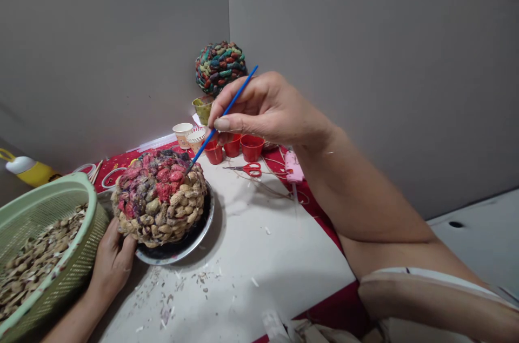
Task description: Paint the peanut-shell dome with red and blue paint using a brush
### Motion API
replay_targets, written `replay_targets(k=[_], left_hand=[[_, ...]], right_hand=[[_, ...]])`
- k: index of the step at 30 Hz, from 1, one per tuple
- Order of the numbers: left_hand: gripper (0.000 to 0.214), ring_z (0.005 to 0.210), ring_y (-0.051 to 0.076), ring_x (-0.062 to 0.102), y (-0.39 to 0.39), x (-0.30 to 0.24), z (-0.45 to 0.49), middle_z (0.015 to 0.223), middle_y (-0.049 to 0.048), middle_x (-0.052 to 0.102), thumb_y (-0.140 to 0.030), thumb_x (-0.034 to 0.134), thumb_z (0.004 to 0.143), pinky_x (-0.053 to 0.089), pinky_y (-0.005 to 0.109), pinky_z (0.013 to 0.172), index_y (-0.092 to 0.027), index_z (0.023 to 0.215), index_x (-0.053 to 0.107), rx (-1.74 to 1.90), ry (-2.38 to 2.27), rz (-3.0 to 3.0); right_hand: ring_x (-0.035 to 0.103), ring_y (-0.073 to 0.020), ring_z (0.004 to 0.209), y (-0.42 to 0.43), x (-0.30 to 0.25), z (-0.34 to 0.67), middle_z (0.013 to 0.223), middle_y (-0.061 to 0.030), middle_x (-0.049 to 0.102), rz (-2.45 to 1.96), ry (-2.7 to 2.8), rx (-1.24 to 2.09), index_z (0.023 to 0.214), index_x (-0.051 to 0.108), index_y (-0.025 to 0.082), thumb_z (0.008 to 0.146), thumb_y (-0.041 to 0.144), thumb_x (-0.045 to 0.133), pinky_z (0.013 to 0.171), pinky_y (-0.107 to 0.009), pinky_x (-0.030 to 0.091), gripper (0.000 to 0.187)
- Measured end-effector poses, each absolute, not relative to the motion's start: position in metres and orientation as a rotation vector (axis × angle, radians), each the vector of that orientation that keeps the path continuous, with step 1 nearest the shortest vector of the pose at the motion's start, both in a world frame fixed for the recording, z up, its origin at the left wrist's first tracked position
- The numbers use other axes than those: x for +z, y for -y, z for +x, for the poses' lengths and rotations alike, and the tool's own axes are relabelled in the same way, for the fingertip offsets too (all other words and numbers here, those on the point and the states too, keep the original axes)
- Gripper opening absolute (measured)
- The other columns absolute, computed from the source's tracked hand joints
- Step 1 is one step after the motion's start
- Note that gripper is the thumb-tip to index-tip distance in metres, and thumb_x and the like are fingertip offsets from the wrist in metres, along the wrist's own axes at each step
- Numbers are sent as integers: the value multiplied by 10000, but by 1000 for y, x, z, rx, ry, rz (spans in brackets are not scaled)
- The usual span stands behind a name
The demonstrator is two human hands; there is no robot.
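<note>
My right hand pinches a thin blue paintbrush between thumb and fingers. The brush's dark tip meets the upper right of a ball covered in peanut shells. Red, purple and greyish paint coats the ball's top and left; the lower right shells are bare tan. A shallow metal dish with a dark inside holds the ball. Low on the ball's left side, my left hand grips it near the dish rim, with some fingertips hidden behind the shells.
A green basket of peanut shells stands at left, beside a yellow bottle. Behind are paper cups, red cups, scissors, a pink glue gun and a multicoloured ball. Scraps litter the white board.
</note>
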State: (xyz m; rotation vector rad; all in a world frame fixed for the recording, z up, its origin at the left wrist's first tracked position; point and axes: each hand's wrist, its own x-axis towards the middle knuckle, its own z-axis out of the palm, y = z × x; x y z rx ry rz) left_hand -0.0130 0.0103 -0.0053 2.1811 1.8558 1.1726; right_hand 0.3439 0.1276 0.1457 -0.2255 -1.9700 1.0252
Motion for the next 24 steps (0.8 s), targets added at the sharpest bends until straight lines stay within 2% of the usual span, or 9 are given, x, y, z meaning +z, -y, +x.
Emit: replay_targets(k=[7,12,18,24], left_hand=[[268,928,235,686,-10,-3,-11,1007,49,733,-428,501,919,573,345,874,-221,951,668,1170,-1885,2160],[304,903,231,694,-10,-5,-12,1018,50,743,-457,507,920,583,326,835,-217,975,686,1167,-1890,2151],[384,1140,264,674,-9,-8,-14,1239,90,725,-477,507,938,526,368,1029,-205,1145,683,1155,-1859,2138],[416,1121,276,665,-9,-8,-15,1271,108,703,-473,498,953,506,424,1072,-199,1215,669,1145,-1837,2142]], right_hand=[[675,-67,631,-126,146,344,744,-10,706,-199,2007,1030,911,646,103,894,369,732,588,-137,559,279],[690,-74,690,-130,145,346,788,-21,717,-184,2008,1033,921,646,101,893,325,740,658,-154,578,245],[695,-69,687,-127,148,351,827,-8,713,-187,1886,1009,880,653,121,860,333,769,651,-147,587,242],[696,-76,658,-126,148,343,796,3,700,-212,1771,974,864,632,147,853,339,772,630,-162,600,238]])
